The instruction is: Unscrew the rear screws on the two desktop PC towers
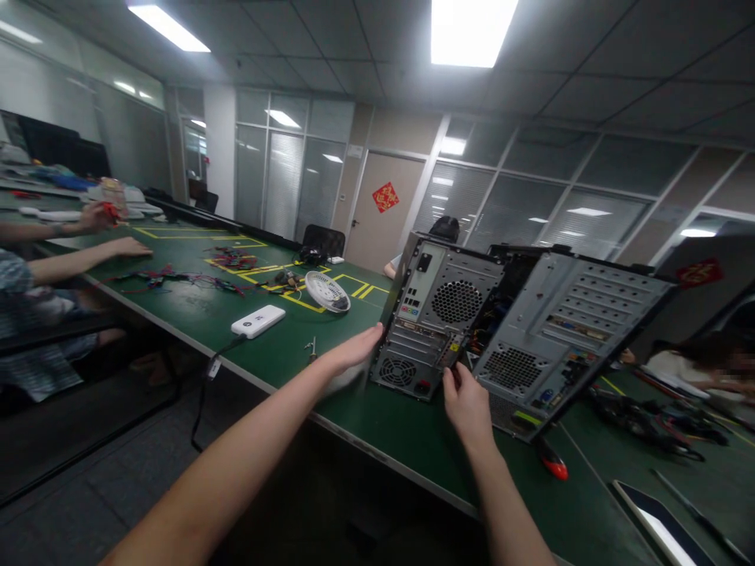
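A computer case [433, 314] stands upright on the green table, its rear panel with fan grilles and ports facing me. My left hand [359, 350] lies flat, fingers stretched, along the left side of this case and braces it. With bent fingers my right hand [465, 397] grips the lower right edge of the same case; its fingertips are partly hidden behind that edge. Just to the right, a second computer case [548, 338] with its rear panel toward me leans at a tilt. A screwdriver with a red and black handle [553, 462] rests by its base.
Left of my arm are a white power bank [258, 321] with a black cable, a small metal tool [311, 348], a round white dish [327, 292] and tangled wires [177, 279]. A co-worker's hand [127, 247] rests far left. Black cables [649, 420] and a tablet [661, 519] lie right.
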A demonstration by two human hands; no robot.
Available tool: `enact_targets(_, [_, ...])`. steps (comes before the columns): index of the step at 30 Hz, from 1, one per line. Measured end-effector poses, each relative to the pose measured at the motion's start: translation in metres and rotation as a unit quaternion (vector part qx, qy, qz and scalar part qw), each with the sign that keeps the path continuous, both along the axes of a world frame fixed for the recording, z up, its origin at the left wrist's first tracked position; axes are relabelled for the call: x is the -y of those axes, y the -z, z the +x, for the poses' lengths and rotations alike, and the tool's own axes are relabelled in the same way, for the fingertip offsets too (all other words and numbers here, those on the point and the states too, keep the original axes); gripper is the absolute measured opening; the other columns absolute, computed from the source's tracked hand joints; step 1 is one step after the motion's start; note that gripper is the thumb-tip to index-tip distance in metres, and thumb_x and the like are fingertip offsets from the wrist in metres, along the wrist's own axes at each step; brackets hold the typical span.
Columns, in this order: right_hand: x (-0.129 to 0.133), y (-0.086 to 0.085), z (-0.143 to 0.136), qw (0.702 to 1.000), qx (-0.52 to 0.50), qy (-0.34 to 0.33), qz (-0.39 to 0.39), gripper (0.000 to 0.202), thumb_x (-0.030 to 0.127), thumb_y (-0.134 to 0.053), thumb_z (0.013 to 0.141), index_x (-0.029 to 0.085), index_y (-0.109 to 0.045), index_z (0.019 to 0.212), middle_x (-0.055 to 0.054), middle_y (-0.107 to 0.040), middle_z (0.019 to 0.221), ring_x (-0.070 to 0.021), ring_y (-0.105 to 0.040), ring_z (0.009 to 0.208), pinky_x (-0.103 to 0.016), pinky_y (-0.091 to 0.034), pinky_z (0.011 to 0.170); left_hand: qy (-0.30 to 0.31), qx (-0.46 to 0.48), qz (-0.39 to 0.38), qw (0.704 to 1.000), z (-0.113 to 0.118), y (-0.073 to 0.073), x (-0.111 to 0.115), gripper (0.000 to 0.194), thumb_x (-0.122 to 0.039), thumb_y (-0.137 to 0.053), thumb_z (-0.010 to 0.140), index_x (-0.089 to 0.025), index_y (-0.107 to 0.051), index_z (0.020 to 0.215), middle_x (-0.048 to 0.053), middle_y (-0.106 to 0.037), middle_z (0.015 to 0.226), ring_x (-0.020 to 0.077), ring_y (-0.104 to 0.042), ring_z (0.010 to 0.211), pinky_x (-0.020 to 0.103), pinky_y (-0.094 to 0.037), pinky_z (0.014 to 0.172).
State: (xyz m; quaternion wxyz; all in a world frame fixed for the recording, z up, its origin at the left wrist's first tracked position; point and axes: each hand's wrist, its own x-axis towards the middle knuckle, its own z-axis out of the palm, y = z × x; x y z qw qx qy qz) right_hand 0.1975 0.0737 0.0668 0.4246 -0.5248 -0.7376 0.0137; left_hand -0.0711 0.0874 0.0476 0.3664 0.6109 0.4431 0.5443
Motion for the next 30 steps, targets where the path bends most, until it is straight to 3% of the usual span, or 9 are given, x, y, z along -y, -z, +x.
enact_targets(3, [0.023, 0.009, 0.002, 0.999, -0.027, 0.026, 0.026, 0.042, 0.046, -0.047, 0.098, 0.012, -0.066, 0.113, -0.016, -0.075, 0.093, -0.0258, -0.071, 0.080, -0.034, -0.052, 0.072, -0.139, -0.065, 0.003, 0.988, -0.038, -0.010, 0.009, 0.052, -0.053, -0.048, 0.098, -0.019, -0.065, 0.133, 0.013, -0.069, 0.135, 0.0249, -0.064, 0.124, 0.039, -0.046, 0.108])
enact_targets(5, [0.044, 0.019, -0.005, 0.998, -0.037, 0.037, 0.043, 0.043, 0.049, -0.043, 0.101, 0.012, -0.064, 0.112, -0.016, -0.072, 0.094, -0.0256, -0.069, 0.080, -0.036, -0.051, 0.075, -0.238, -0.112, 0.008, 0.965, -0.072, -0.012, 0.020, 0.041, -0.039, -0.051, 0.098, -0.017, -0.067, 0.127, 0.012, -0.075, 0.122, 0.0225, -0.068, 0.113, 0.036, -0.050, 0.103])
enact_targets(8, [0.076, 0.033, -0.036, 0.999, -0.003, -0.040, 0.032, 0.036, 0.046, -0.042, 0.103, 0.018, -0.064, 0.098, -0.010, -0.069, 0.090, -0.0212, -0.065, 0.078, -0.032, -0.051, 0.076, -0.335, -0.216, -0.031, 0.917, -0.120, -0.006, 0.038, 0.033, -0.028, -0.057, 0.093, -0.014, -0.070, 0.121, 0.013, -0.074, 0.123, 0.0240, -0.069, 0.111, 0.035, -0.052, 0.101])
enact_targets(10, [0.091, 0.040, -0.070, 0.992, 0.039, -0.116, 0.010, 0.031, 0.044, -0.045, 0.103, 0.021, -0.065, 0.100, -0.006, -0.068, 0.094, -0.0183, -0.065, 0.078, -0.029, -0.051, 0.074, -0.334, -0.284, -0.095, 0.894, -0.140, 0.003, 0.048, 0.036, -0.024, -0.062, 0.088, -0.012, -0.070, 0.121, 0.016, -0.075, 0.121, 0.0263, -0.071, 0.109, 0.035, -0.054, 0.098])
enact_targets(13, [0.100, 0.042, -0.128, 0.981, 0.092, -0.172, -0.013, 0.032, 0.044, -0.051, 0.103, 0.022, -0.063, 0.121, -0.009, -0.066, 0.113, -0.0210, -0.067, 0.097, -0.030, -0.051, 0.083, -0.288, -0.343, -0.137, 0.884, -0.149, 0.019, 0.054, 0.042, -0.021, -0.069, 0.083, -0.011, -0.070, 0.124, 0.016, -0.074, 0.125, 0.0258, -0.072, 0.109, 0.032, -0.054, 0.097])
enact_targets(17, [0.091, 0.040, -0.190, 0.970, 0.156, -0.183, -0.040, 0.048, 0.055, -0.059, 0.097, 0.027, -0.059, 0.137, -0.014, -0.059, 0.128, -0.0284, -0.065, 0.110, -0.037, -0.052, 0.088, -0.251, -0.381, -0.128, 0.881, -0.143, 0.034, 0.046, 0.045, -0.024, -0.072, 0.082, -0.013, -0.071, 0.125, 0.016, -0.076, 0.121, 0.0248, -0.074, 0.105, 0.029, -0.056, 0.091])
enact_targets(20, [0.078, 0.041, -0.216, 0.961, 0.204, -0.177, -0.065, 0.037, 0.048, -0.064, 0.095, 0.026, -0.066, 0.124, -0.015, -0.062, 0.119, -0.0328, -0.064, 0.111, -0.040, -0.052, 0.084, -0.253, -0.415, -0.114, 0.866, -0.138, 0.036, 0.038, 0.037, -0.023, -0.070, 0.083, -0.013, -0.075, 0.119, 0.015, -0.078, 0.114, 0.0250, -0.074, 0.103, 0.029, -0.055, 0.090])
enact_targets(24, [0.071, 0.044, -0.213, 0.952, 0.245, -0.160, -0.086, 0.032, 0.022, -0.051, 0.096, 0.022, -0.061, 0.127, -0.014, -0.064, 0.111, -0.0269, -0.070, 0.090, -0.036, -0.051, 0.075, -0.241, -0.429, -0.105, 0.864, -0.132, 0.034, 0.030, 0.029, -0.020, -0.067, 0.084, -0.018, -0.079, 0.110, 0.012, -0.079, 0.110, 0.0235, -0.074, 0.101, 0.028, -0.055, 0.092])
enact_targets(30, [0.082, 0.048, -0.158, 0.948, 0.270, -0.149, -0.077, 0.031, 0.025, -0.049, 0.098, 0.024, -0.055, 0.128, -0.008, -0.062, 0.108, -0.0230, -0.069, 0.085, -0.031, -0.047, 0.071, -0.227, -0.426, -0.095, 0.871, -0.120, 0.032, 0.023, 0.020, -0.019, -0.067, 0.085, -0.018, -0.081, 0.099, 0.010, -0.080, 0.099, 0.0228, -0.074, 0.095, 0.028, -0.054, 0.090])
